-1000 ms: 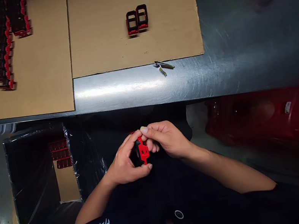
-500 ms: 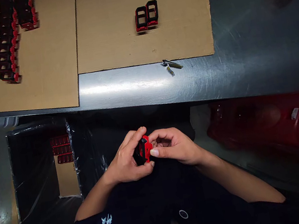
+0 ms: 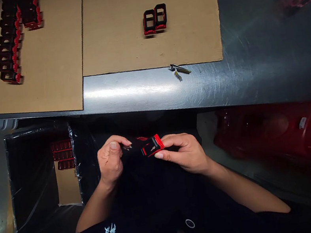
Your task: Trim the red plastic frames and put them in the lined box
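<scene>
My right hand [image 3: 185, 151] pinches a small red-and-black plastic frame [image 3: 152, 146] by its red end, between thumb and fingertips. The frame is held in front of my dark shirt, with its black side and rectangular opening facing up and left. To the left of it, apart from the frame, is my left hand [image 3: 109, 160]. Its index finger stretches toward the frame, the thumb stands away from it, and no object shows in it. The other left fingers are partly curled and hidden.
On the metal table [image 3: 127, 93], cardboard sheets [image 3: 115, 27] carry two matching frames [image 3: 155, 20] and rows of several more [image 3: 7, 54]. Small metal tools [image 3: 180, 70] lie at the cardboard's edge. A plastic-lined box [image 3: 35, 186] stands below left. Red plastic bags [image 3: 276, 135] lie below right.
My left hand has let go of the frame and moved left. The frame has turned in my right hand, so its black side and opening now show more.
</scene>
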Action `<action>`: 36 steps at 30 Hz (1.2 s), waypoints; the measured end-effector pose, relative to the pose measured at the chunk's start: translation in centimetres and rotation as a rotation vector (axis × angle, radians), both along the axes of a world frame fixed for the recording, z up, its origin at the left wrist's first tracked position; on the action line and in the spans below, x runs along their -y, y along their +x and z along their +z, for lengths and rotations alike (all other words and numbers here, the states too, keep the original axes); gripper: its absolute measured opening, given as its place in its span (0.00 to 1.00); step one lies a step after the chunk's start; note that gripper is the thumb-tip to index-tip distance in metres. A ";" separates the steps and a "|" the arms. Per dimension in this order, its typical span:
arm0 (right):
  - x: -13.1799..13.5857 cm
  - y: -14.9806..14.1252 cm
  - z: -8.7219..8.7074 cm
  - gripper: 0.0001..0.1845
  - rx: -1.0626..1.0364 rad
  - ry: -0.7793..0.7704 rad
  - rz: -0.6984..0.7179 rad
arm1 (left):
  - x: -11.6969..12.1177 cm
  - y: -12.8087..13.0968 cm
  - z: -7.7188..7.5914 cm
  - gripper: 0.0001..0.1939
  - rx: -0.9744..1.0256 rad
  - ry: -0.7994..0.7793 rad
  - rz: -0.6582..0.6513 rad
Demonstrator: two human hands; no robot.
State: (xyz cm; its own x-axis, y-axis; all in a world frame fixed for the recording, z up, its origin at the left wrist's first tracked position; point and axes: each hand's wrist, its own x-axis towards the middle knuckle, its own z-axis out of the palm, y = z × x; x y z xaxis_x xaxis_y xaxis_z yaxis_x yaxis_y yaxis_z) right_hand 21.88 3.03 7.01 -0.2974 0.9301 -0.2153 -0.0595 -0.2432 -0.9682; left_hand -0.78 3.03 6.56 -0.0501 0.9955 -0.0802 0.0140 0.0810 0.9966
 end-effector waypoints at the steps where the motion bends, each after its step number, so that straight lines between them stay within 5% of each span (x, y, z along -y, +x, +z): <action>1: 0.0 0.0 0.0 0.06 0.023 0.081 -0.019 | 0.1 0.2 0.1 0.24 0.008 -0.025 -0.051; 4: 0.1 -0.1 -0.2 0.03 0.082 0.245 -0.059 | 0.5 0.8 0.4 0.13 -0.010 -0.089 -0.258; 8: 0.1 0.0 -1.1 0.04 0.195 0.422 -0.062 | 0.7 1.4 0.6 0.30 -0.089 -0.172 -0.440; 12: 0.0 0.0 -2.4 0.08 0.333 0.596 0.005 | 0.7 2.1 0.9 0.42 -0.253 -0.183 -0.391; 17: -0.2 -0.2 -2.6 0.08 0.394 0.741 0.041 | 0.6 2.7 1.0 0.38 -0.339 -0.057 -0.296; 20: -1.8 0.7 -1.5 0.13 0.489 0.730 -0.034 | 0.8 2.5 0.7 0.38 -0.355 0.056 -0.257; 25: -8.3 4.3 -0.7 0.20 0.890 0.625 -0.458 | 1.0 2.0 0.5 0.39 -0.373 0.135 -0.250; 29: -12.5 5.9 -2.0 0.22 1.069 0.524 -0.510 | 1.1 1.8 0.4 0.41 -0.313 0.245 -0.259; 36: -13.6 5.9 -2.9 0.13 1.087 0.399 -0.505 | 1.3 1.3 -0.2 0.44 -0.252 0.322 -0.254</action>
